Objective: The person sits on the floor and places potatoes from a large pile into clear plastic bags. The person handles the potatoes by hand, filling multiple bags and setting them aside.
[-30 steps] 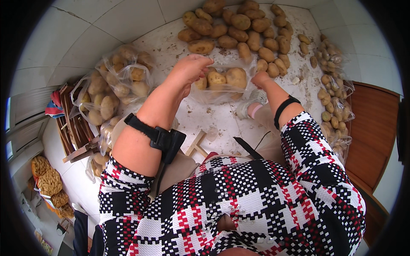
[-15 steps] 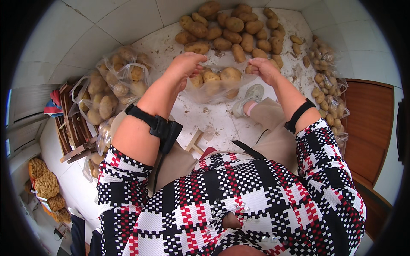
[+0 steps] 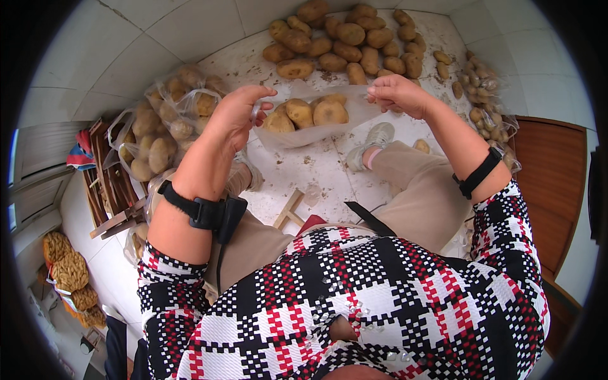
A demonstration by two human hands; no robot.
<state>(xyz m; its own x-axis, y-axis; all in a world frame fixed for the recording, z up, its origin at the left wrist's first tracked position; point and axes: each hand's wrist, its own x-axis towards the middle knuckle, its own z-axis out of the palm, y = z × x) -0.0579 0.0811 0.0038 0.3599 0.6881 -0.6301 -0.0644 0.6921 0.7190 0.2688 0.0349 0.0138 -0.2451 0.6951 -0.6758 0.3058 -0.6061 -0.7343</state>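
Between my two hands is a clear plastic bag (image 3: 272, 136) with several large potatoes (image 3: 329, 113) in it, stretched sideways over the white tiled floor. My left hand (image 3: 244, 109) is closed on the bag's left end, with fingers curled. My right hand (image 3: 396, 95) pinches the bag's right end, its fingers bent. My feet in grey shoes (image 3: 373, 142) stand below the bag, the left one partly hidden behind my arm and the bag.
Loose potatoes (image 3: 348, 50) lie along the back wall. Bagged potatoes (image 3: 145, 142) sit at left beside a wooden rack (image 3: 101, 183); more bags (image 3: 481, 82) line the right, near a wooden panel (image 3: 548, 190). A small wooden frame (image 3: 288, 212) lies below me; orange mesh sacks (image 3: 69, 272) are at lower left.
My hands have moved apart, left hand leftward and right hand rightward and up, spreading the bag wider. My knees and shoes show more.
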